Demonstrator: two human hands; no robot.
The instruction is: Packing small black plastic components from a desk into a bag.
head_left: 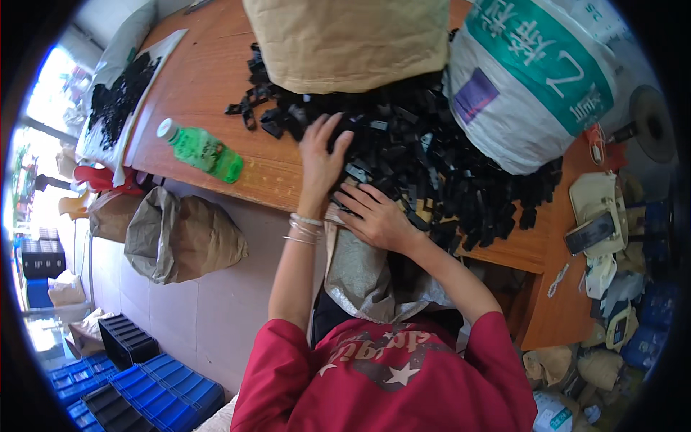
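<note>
A wide heap of small black plastic parts [403, 140] covers the middle of the wooden table [266, 169]. My left hand [324, 155], with bracelets on its wrist, reaches over the heap's left edge, fingers stretched and thumb apart. Just below it, at the table's front edge, my right hand [381, 222] lies with spread fingers pointing left against the nearest parts. Neither hand visibly grips a part. Under my hands, a silvery-grey sack [356, 270] hangs from the table edge toward my lap; its inside is mostly hidden.
A tan paper sack [349, 43] and a white-and-green sack [525, 86] stand behind and right of the heap. Left is a green bottle [205, 151] lying on its side. A brown paper bag [183, 237] stands below. A phone [590, 235] rests on a cream handbag [601, 205] at right.
</note>
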